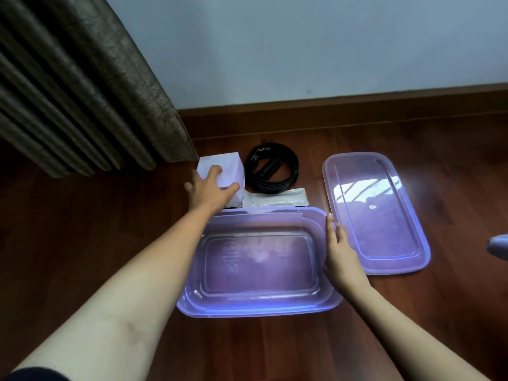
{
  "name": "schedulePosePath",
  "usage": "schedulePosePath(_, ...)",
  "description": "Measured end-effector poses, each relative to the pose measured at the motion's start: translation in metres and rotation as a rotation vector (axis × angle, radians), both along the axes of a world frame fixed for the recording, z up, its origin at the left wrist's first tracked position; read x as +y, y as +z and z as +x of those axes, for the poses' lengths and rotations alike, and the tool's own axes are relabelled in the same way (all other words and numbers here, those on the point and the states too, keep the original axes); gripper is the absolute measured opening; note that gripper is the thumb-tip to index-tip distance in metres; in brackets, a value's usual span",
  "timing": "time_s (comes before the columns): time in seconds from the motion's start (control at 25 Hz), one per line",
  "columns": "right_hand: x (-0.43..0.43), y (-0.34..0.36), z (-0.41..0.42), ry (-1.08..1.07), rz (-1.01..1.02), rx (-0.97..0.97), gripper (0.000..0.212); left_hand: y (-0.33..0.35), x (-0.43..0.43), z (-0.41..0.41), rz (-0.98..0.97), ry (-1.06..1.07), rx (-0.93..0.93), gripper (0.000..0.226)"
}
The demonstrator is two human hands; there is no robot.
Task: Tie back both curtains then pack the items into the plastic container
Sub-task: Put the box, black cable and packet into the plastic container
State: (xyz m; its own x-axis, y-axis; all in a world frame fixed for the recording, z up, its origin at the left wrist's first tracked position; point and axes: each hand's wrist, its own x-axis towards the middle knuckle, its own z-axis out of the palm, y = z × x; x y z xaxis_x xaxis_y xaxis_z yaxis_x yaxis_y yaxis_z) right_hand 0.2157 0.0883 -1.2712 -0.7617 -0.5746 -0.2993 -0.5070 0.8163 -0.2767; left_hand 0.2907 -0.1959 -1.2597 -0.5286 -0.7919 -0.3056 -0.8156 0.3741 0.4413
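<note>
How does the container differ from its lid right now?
The container is deep with raised walls; the lid is flat. The container lies crosswise before the person, the lid lengthwise to its right. The right hand rests against the container's right rim, beside the lid. Both are translucent purple plastic and empty.

the person's left forearm [115, 284] was bare along all of its visible length, and a dark sleeve [30, 373], near black, showed only as a rounded edge in the lower left corner of the view. the right forearm [406, 325] was bare as well, right down to the lower edge. the left grip [211, 188] and the right grip [339, 251] were both bare, and a plain nail showed on one right fingertip [330, 217].
</note>
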Motion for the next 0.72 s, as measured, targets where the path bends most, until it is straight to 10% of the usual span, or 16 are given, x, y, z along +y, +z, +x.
schedulePosePath(0.24, 0.0, -0.001, 0.0, 0.008, 0.019, 0.007, 0.088, 0.026, -0.001, 0.013, 0.469, 0.336, 0.506, 0.039)
schedulePosePath(0.52, -0.007, 0.005, 0.004, -0.016, -0.227, 0.155, 0.06, 0.083, 0.036, 0.022, 0.842, 0.193, 0.794, 0.041)
schedulePosePath(0.72, -0.047, 0.044, 0.03, -0.369, -0.891, -0.813, 0.076, 0.078, 0.078, 0.042, 1.251, 0.187, 0.802, 0.053)
